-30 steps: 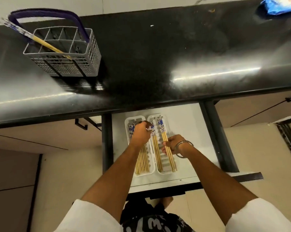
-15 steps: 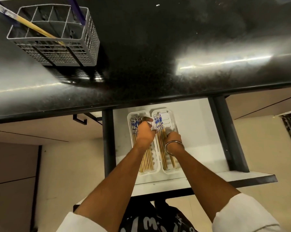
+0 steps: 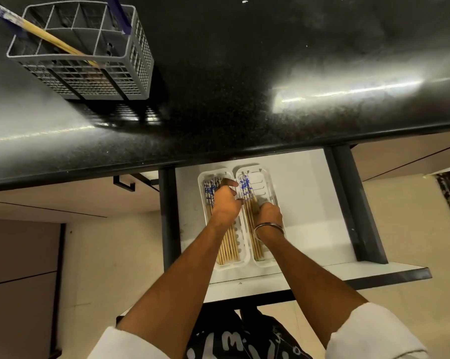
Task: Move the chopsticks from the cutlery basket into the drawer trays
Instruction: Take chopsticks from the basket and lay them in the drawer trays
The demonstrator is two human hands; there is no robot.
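The grey cutlery basket (image 3: 89, 73) stands on the black counter at the top left, with a chopstick (image 3: 41, 35) leaning out of it to the left. Below the counter an open white drawer (image 3: 304, 203) holds two white trays side by side. Several wooden chopsticks (image 3: 229, 248) with blue-patterned ends lie in the left tray (image 3: 201, 182); my left hand (image 3: 225, 204) rests on them with curled fingers. My right hand (image 3: 268, 215), a bangle on its wrist, curls over the chopsticks (image 3: 245, 187) in the right tray (image 3: 267, 177).
The counter's front edge (image 3: 244, 149) overhangs the back of the drawer. Dark drawer rails (image 3: 348, 203) run along both sides. The drawer's front lip (image 3: 374, 272) is just before my body. Beige cabinet fronts (image 3: 63, 198) lie left and right.
My right hand has slid up the right tray towards the patterned ends. The left hand has stayed over the left tray. The view has tipped down and closer to the drawer.
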